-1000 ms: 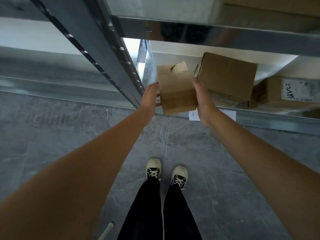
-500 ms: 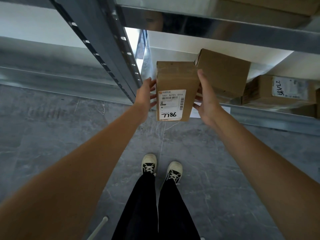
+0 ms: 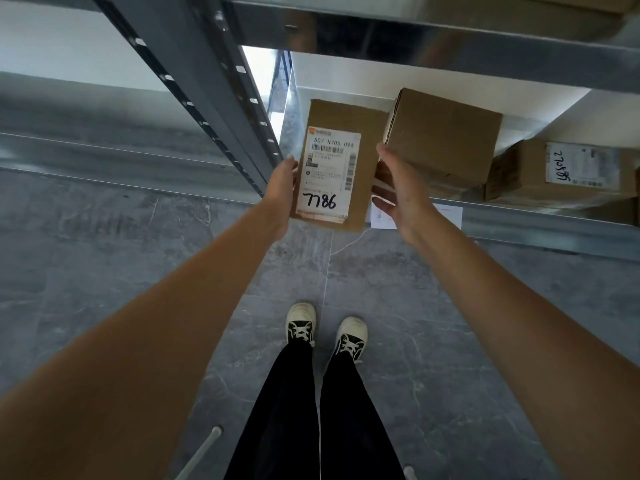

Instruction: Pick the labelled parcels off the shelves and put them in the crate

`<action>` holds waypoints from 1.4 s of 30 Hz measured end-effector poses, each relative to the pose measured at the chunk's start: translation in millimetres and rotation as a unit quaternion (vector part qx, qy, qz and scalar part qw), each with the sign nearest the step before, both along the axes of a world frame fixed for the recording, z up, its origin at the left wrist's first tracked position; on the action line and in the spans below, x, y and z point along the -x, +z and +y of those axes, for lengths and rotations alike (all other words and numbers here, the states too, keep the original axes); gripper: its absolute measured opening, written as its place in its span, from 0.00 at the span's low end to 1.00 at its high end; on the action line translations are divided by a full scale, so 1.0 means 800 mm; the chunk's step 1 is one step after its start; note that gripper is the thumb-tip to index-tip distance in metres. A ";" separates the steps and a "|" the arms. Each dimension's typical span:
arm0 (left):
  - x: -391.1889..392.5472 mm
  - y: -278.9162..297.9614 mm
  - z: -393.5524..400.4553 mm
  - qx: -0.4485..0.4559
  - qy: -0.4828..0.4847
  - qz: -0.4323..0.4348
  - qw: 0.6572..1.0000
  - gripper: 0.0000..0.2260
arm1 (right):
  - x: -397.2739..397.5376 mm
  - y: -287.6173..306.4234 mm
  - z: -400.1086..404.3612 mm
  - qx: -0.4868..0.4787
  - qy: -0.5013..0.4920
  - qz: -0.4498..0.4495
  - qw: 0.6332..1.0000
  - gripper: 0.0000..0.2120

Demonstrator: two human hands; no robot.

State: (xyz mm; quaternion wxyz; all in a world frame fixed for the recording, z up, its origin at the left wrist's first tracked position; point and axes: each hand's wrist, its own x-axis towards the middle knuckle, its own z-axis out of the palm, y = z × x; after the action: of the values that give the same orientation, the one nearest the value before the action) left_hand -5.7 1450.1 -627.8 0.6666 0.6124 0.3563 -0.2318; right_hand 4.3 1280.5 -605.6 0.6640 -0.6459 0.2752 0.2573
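Note:
I hold a flat cardboard parcel (image 3: 332, 174) in front of the shelf, its white label facing me with "7786" handwritten on it. My left hand (image 3: 282, 181) grips its left edge. My right hand (image 3: 398, 188) is at the parcel's right edge with thumb and fingers spread; whether it touches the parcel I cannot tell. A plain brown box (image 3: 446, 133) sits tilted on the shelf just behind my right hand. Further right on the same shelf lies another labelled parcel (image 3: 554, 171). The crate is out of view.
A grey slotted upright post (image 3: 194, 81) rises left of the parcel. The metal shelf rail (image 3: 536, 226) runs across at the right, with an upper shelf beam (image 3: 450, 46) overhead. My feet (image 3: 325, 330) stand on grey tiles. A white tube (image 3: 201, 455) pokes in at the bottom.
The parcel was turned over so its label faces me and drawn toward me off the shelf. My right hand has loosened from its right side, its fingers now spread.

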 end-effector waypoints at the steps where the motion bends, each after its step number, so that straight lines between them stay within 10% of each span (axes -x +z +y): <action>1: 0.000 -0.001 0.000 0.002 -0.003 -0.004 1.000 0.20 | -0.003 -0.001 0.002 0.005 0.006 -0.001 1.000 0.13; 16: -0.037 -0.024 -0.013 -0.063 -0.005 -0.006 0.998 0.24 | -0.023 -0.033 0.019 0.062 0.068 -0.012 0.996 0.03; 21: -0.061 -0.040 -0.012 -0.132 -0.068 0.000 0.989 0.28 | -0.046 -0.047 0.024 0.085 0.102 -0.010 0.991 0.22; 33: -0.106 -0.070 -0.028 -0.099 -0.037 -0.003 0.994 0.18 | -0.092 -0.140 0.030 0.106 0.115 0.050 0.986 0.23; 42: -0.111 -0.082 -0.023 -0.239 -0.113 -0.070 0.962 0.26 | -0.064 -0.109 0.023 0.214 0.082 -0.086 0.970 0.14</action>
State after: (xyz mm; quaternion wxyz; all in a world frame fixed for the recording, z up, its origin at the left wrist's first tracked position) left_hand 83.1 1432.0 -693.6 0.4930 0.8051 0.2823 -0.1707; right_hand 55.4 1299.0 -692.5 0.5081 -0.8132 0.2117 0.1890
